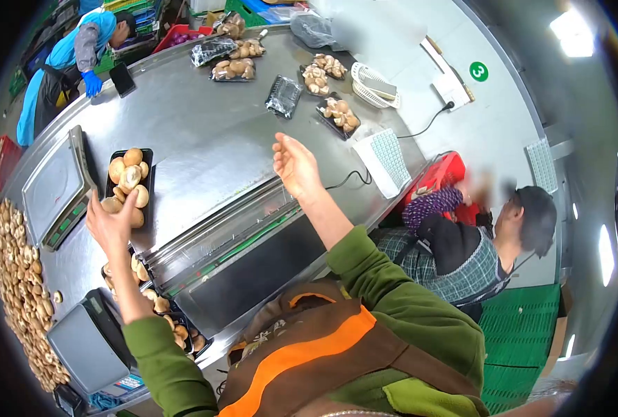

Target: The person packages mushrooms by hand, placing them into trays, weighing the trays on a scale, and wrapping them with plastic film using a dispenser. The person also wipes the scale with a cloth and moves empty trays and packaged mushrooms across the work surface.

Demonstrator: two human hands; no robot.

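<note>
My left hand [111, 224] is at the near left end of a black tray of brown mushrooms [129, 172]. Its thumb and fingers are around a mushroom [112, 205] there, and the thumb touches the pile. Held out over the steel table [211, 132], my right hand [296, 165] is empty, with its fingers loosely extended. Beyond it lies a black tray in clear wrap [284, 96]; its contents cannot be made out. A weighing scale [60, 187] stands left of the mushroom tray.
Loose mushrooms [20, 292] cover the left side, beside a second scale [90, 340]. Wrapped mushroom packs [232, 69] lie at the back, others [338, 115] near a white basket [375, 87]. A keypad device [385, 163] stands right. Co-workers are at the far left [66, 62] and right [455, 257].
</note>
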